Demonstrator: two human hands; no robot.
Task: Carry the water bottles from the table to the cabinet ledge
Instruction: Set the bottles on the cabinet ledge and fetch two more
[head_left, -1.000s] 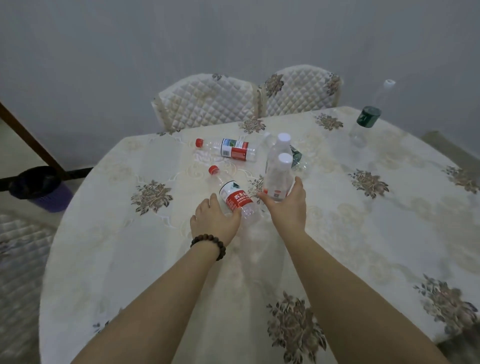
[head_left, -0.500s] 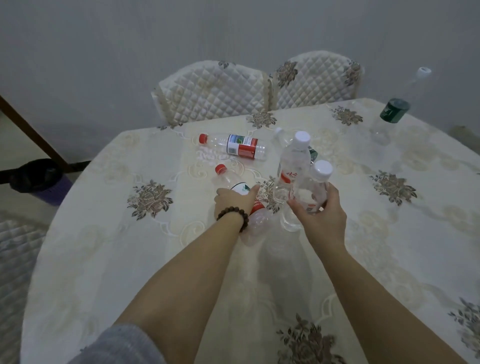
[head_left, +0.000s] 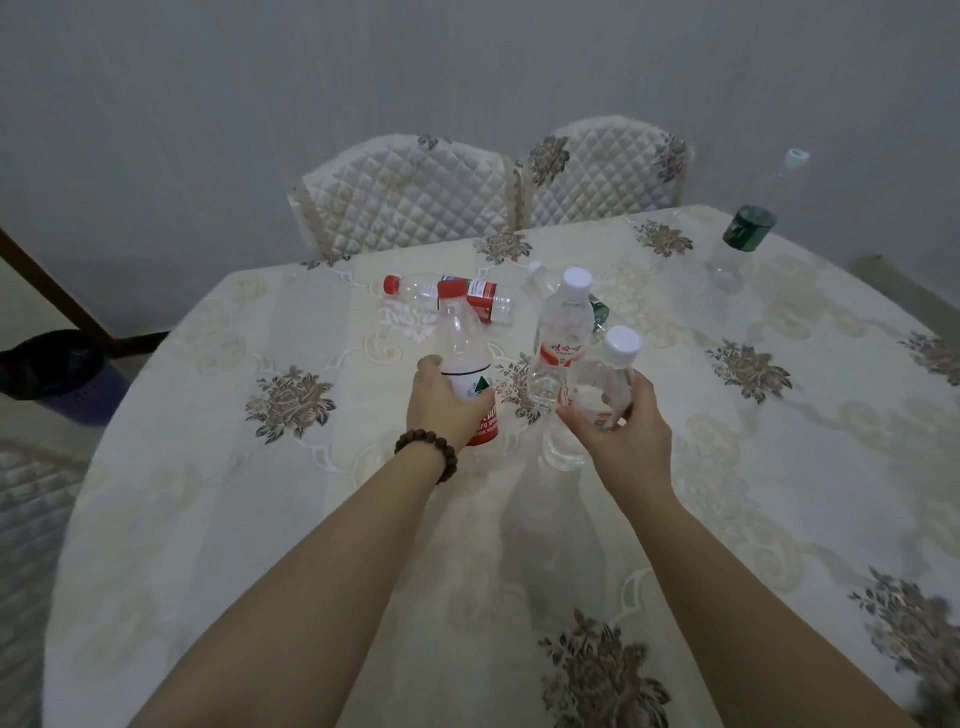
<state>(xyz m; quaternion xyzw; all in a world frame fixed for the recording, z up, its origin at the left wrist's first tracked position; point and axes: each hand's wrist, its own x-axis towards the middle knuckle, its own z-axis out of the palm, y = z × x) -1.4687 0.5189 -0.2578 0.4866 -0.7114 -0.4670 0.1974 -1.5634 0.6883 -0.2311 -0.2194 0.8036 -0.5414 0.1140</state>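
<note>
My left hand (head_left: 444, 402) grips a clear red-capped bottle (head_left: 464, 345) with a red and white label, held upright above the table (head_left: 208, 467). My right hand (head_left: 618, 431) grips a clear white-capped bottle (head_left: 605, 379), lifted and tilted slightly. Between my hands a second white-capped bottle (head_left: 561, 332) stands upright on the cloth. Behind it another red-capped bottle (head_left: 452, 293) lies on its side, and a further bottle with a green label (head_left: 597, 312) lies mostly hidden. A tall bottle with a dark green label (head_left: 748, 234) stands at the far right.
The round table wears a cream cloth with brown flower patterns. Two quilted chair backs (head_left: 410, 192) stand against its far edge, close to a grey wall. A dark bin (head_left: 57, 369) sits on the floor at the left.
My left hand has raised the red-capped bottle from lying on the cloth to upright. My right hand has lifted its white-capped bottle slightly and drawn it nearer to me.
</note>
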